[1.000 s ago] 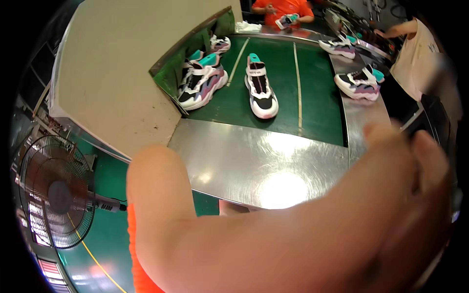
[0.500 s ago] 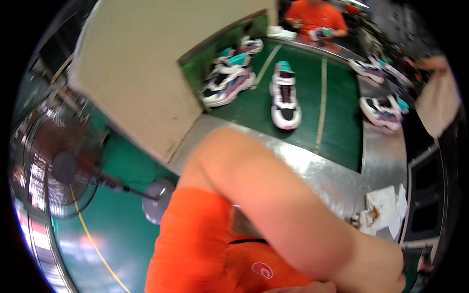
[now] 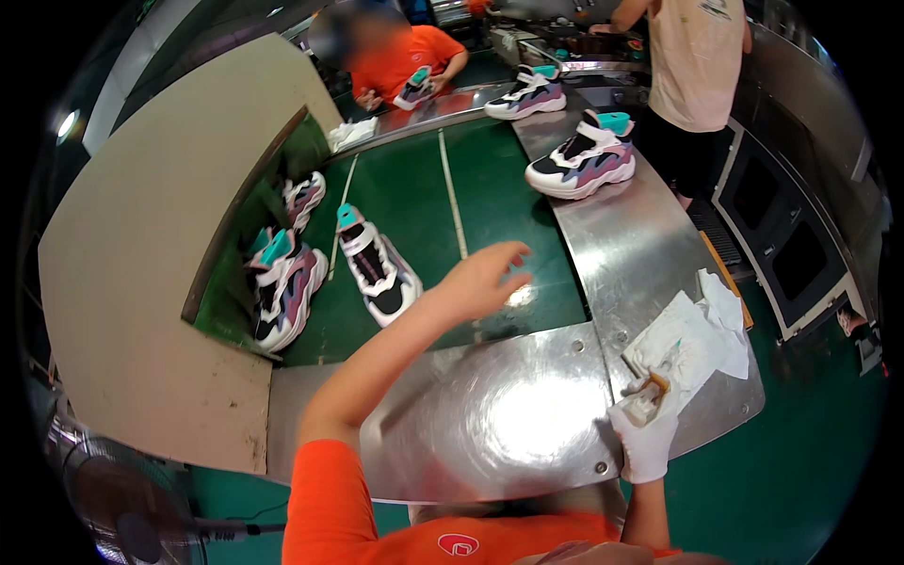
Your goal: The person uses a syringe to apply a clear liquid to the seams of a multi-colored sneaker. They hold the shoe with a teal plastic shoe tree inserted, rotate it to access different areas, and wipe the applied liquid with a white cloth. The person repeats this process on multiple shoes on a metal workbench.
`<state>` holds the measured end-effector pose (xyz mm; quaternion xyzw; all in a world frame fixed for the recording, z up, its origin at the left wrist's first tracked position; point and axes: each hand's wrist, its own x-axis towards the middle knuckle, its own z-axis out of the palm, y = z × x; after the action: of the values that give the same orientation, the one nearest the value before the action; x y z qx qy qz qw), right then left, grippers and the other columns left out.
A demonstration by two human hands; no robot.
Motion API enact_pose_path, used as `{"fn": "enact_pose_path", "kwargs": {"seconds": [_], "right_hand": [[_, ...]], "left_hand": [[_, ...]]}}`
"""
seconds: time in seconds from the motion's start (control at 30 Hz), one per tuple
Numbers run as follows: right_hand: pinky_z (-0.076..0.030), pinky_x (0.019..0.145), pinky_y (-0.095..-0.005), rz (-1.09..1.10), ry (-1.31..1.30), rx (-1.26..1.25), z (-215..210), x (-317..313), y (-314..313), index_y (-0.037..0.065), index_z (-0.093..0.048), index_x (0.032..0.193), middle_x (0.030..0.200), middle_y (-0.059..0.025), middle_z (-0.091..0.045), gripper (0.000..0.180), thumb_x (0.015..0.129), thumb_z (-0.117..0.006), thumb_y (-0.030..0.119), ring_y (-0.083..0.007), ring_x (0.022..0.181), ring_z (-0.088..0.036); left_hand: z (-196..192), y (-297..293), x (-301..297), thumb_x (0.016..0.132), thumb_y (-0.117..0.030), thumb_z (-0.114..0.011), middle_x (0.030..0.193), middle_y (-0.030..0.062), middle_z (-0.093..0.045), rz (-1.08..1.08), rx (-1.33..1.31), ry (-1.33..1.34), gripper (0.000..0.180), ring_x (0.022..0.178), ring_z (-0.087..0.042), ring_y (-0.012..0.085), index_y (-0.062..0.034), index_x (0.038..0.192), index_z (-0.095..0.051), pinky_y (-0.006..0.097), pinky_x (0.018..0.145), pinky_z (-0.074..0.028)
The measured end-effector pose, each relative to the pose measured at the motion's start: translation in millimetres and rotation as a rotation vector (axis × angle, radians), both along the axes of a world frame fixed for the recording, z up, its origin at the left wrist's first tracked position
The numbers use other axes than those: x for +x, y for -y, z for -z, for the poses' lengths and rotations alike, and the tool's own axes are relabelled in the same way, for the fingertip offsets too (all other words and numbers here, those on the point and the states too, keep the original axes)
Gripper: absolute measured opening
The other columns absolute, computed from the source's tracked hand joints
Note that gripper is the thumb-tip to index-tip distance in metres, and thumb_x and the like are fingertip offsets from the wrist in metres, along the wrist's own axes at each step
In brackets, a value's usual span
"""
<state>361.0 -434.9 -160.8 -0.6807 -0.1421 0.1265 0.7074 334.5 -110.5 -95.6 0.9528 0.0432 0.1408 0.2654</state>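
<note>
My left hand (image 3: pixel 485 281), bare, reaches over the green belt (image 3: pixel 508 202) with its fingers apart and nothing in them. To its left a white, black and purple sneaker (image 3: pixel 381 273) with a teal collar lies on the belt, its toe toward me; my forearm passes close to the toe. My right hand (image 3: pixel 648 441) wears a white glove and rests at the right of the metal table edge. Its fingers are curled around a small pale item with a brownish part (image 3: pixel 656 384), which I cannot make out. Crumpled white cloth or paper (image 3: pixel 687 344) lies just beyond.
Similar sneakers lean by the green-sided panel (image 3: pixel 202 306) at the left, one nearer (image 3: pixel 292 294), one farther (image 3: pixel 303 200). Two more stand on the right metal ledge (image 3: pixel 617 221). Across the belt a person in orange (image 3: pixel 405 56) holds a sneaker. Another person (image 3: pixel 697 66) stands far right. A fan (image 3: pixel 122 518) is lower left.
My view has swung, so the table appears straighter and farther left. My left arm, bent across my body toward the lower right before, now extends over the belt. The gloved right hand has come into view.
</note>
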Motion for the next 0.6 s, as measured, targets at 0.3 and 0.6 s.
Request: {"fn": "enact_pose_path", "kwargs": {"seconds": [0.3,0.6], "right_hand": [[-0.051,0.070,-0.0290,-0.114,0.076,-0.123,2.7,5.7,15.0,0.003,-0.044,0.125,0.098,-0.0072,-0.058,0.076,0.064,-0.088,0.013,-0.0133,0.076,-0.060],[-0.052,0.081,-0.0332,-0.156,0.023,-0.211,-13.8,9.8,26.1,0.002,-0.044,0.129,0.099,-0.0139,-0.065,0.076,0.071,-0.086,0.027,-0.0227,0.090,-0.067]], "left_hand": [[23.7,-114.1,259.4,0.068,-0.065,-0.073,0.143,0.0244,-0.043,-0.312,0.281,0.020,0.107,0.134,-0.039,0.0397,0.0004,0.144,-0.033,0.049,0.106,-0.038],[1.0,-40.0,256.0,0.063,-0.043,-0.083,0.110,0.0160,-0.068,-0.221,-0.092,0.122,0.073,0.100,-0.066,0.0310,-0.0052,0.119,-0.055,0.038,0.088,-0.049]]}}
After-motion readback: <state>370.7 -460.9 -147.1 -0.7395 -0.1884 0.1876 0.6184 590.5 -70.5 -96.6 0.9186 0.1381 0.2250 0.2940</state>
